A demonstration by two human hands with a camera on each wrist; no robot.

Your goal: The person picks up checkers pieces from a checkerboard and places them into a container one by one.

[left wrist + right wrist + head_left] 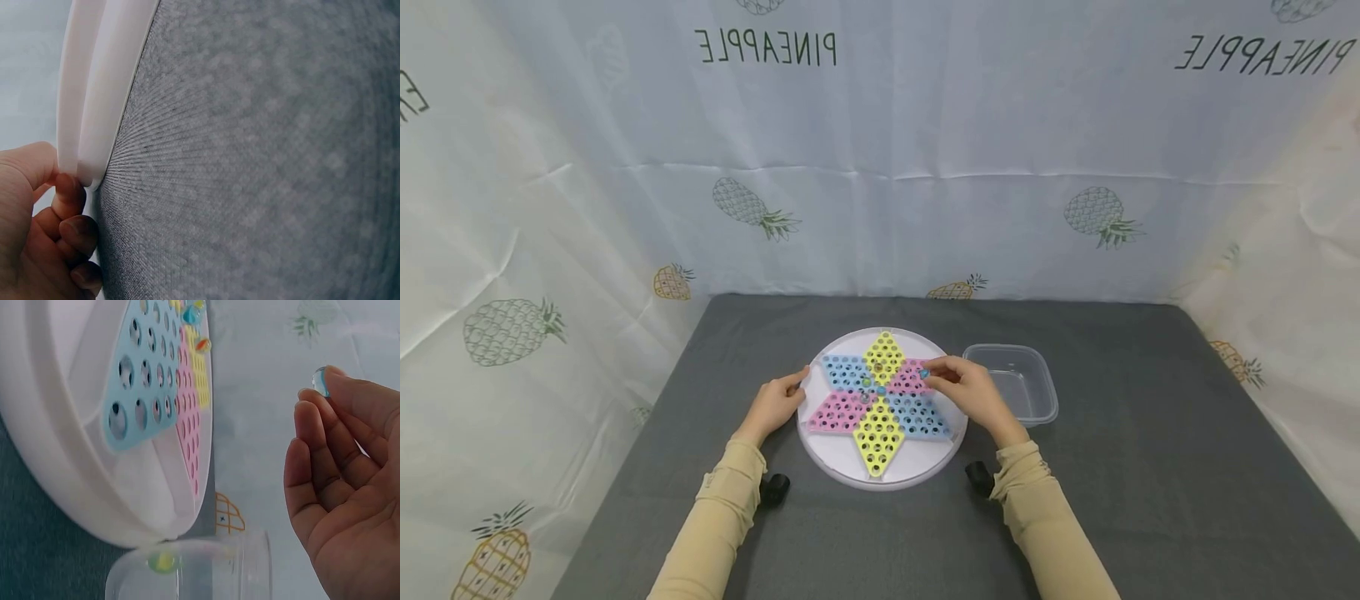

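A round white Chinese checkers board (830, 462) with a star of yellow, pink and blue hole sections lies on the table. My left hand (775, 406) holds its left rim; in the left wrist view the thumb and curled fingers (80, 232) meet at the rim. Above the right pink section, my right hand (973, 392) pinches a clear-and-blue marble (321, 381) between thumb and fingertips, raised off the holes. Several marbles sit around the star's middle, among them a blue marble (881, 390) and an orange-streaked marble (202, 344).
A clear plastic container (1049, 392) stands right of the board, and a green-yellow marble (164, 562) shows in it in the right wrist view. Dark grey cloth (1150, 467) covers the table. A pineapple-print curtain (925, 233) hangs behind and at both sides.
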